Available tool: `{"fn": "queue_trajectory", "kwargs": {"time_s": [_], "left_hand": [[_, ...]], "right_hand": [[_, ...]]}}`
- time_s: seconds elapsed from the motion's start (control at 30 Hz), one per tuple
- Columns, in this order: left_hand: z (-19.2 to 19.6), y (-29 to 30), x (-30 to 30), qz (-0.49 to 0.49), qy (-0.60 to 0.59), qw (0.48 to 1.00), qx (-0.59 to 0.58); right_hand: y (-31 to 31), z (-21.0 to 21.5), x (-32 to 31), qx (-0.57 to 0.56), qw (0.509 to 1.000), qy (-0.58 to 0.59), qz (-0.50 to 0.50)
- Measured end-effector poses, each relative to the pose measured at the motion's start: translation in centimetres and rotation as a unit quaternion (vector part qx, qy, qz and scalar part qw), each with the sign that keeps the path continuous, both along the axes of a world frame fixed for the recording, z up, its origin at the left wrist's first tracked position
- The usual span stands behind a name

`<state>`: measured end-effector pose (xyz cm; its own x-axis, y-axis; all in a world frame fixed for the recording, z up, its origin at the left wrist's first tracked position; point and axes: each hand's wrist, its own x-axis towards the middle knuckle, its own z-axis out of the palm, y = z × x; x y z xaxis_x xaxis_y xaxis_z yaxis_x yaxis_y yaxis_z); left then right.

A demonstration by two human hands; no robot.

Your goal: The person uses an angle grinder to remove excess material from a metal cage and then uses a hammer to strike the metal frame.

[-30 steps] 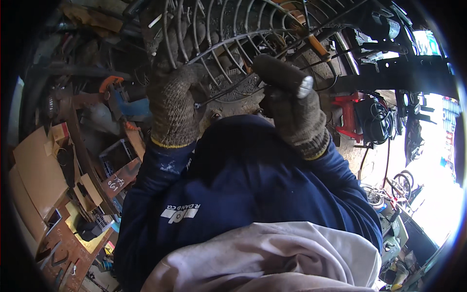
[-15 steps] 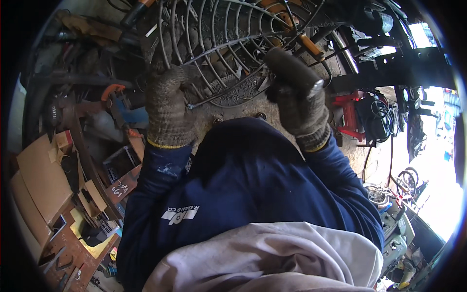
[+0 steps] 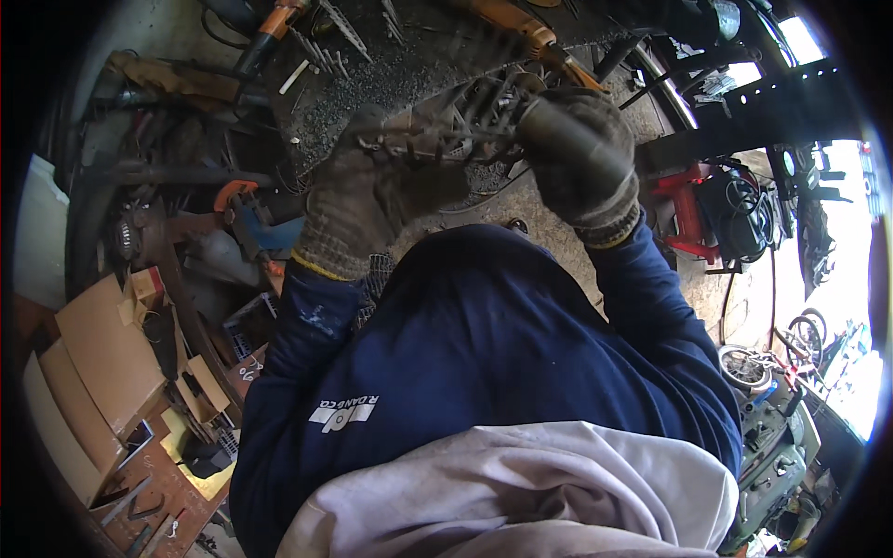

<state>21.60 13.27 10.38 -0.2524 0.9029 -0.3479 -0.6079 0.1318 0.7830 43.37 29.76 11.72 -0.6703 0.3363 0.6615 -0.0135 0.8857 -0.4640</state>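
Both of my hands wear dirty knitted work gloves with yellow cuffs. My left hand point(image 3: 358, 205) is closed on the near left end of a metal bar frame point(image 3: 433, 139), which now shows nearly edge-on and blurred. My right hand point(image 3: 600, 181) is wrapped round a thick, dark metal cylinder point(image 3: 572, 138), held slanting beside the frame's right end. Whether the cylinder touches the frame, I cannot tell. The glove hides part of the cylinder.
Ahead, a dark work surface point(image 3: 339, 107) carries grey grit and several short metal rods. Orange-bodied tools point(image 3: 507, 23) lie at its far side. Cardboard boxes point(image 3: 107, 339) stand at left; a red stool point(image 3: 686, 212) with a dark coiled cable is at right.
The frame has swung from a broad, upright face to nearly edge-on and lower, uncovering the work surface. My left hand has tilted inward; my right hand has shifted slightly right with the cylinder.
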Motion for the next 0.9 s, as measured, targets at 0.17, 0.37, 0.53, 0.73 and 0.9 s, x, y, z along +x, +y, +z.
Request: {"fn": "queue_trajectory", "kwargs": {"time_s": [0.17, 0.37, 0.53, 0.73, 0.9], "left_hand": [[-1.1, -0.9, -0.9, -0.01, 0.342, 0.936, -0.078], [3.1, 1.0, 0.2, 0.17, 0.502, 0.837, 0.138], [7.1, 2.4, 0.3, 0.057, 0.489, 0.853, 0.174], [11.2, 6.3, 1.7, -0.31, 0.57, 0.761, -0.029], [9.8, 8.0, 0.3, -0.366, 0.498, 0.781, -0.095]], "right_hand": [[0.9, 0.7, 0.0, -0.192, 0.977, 0.015, -0.088], [1.5, -1.7, 1.3, -0.033, 0.987, -0.089, -0.127], [0.2, 0.9, 0.6, -0.457, 0.889, -0.036, -0.023], [0.3, 0.0, 0.0, -0.52, 0.854, -0.02, -0.01], [0.6, -0.9, 0.6, -0.41, 0.909, -0.075, -0.012]]}}
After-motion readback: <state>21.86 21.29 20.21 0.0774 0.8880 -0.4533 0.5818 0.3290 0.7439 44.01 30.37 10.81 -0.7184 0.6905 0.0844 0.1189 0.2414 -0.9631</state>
